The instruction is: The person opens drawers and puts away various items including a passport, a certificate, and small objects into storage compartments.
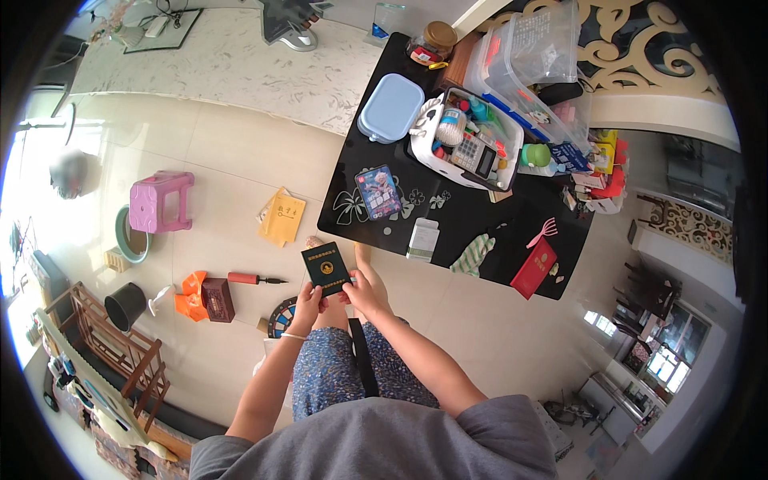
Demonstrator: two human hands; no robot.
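A dark green booklet [326, 267] with gold emblem and writing is held between both hands over the floor, just off the table's near left corner. My left hand [309, 305] pinches its lower left corner. On its lower right edge, my right hand [359, 294] has its thumb and fingers closed. On the black table [384, 237] ahead lie a blue illustrated card or booklet [378, 192], a white and green box [423, 240], a green-striped cloth [473, 255], a pink fork-like tool [543, 231] and a red booklet [533, 268].
A white bin of odds and ends [465, 147], a blue-lidded container [392, 108] and clear plastic boxes [522, 72] stand farther back. On the floor are a pink stool [159, 203], yellow exercise books [282, 217], a red hand pump [246, 278], a carved wooden box [218, 300] and a dartboard [282, 317].
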